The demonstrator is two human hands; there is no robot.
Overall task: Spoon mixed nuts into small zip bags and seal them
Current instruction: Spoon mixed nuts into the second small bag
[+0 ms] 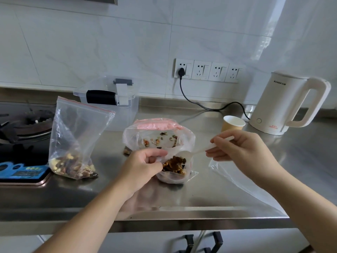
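My left hand [145,162] pinches the near rim of the small zip bag [173,175], fingers curled narrow on the plastic to keep its mouth open on the steel counter [228,194]. My right hand [240,148] holds the white plastic spoon [191,154] by its handle between thumb and fingertips, with the bowl sitting just over the bag's mouth and the nuts [174,166] already heaped inside. Behind it the big supply bag [158,136] slumps open with only scattered nuts showing against its wall. To the left a filled bag [76,143] stands upright beside the stove [23,128], and its red strip looks closed, though I cannot be sure. I judge the main risk to be the flimsy rim: if my left pinch slips, the mouth folds in and a spoonful lands on the counter. The bag also looks fairly full, so more nuts could crowd the zip track and stop it sealing. A loose clear bag [242,183] lies under my right forearm, and a careless swing could drag it off the edge. The paper cup [232,123] stands near my right hand and could tip.
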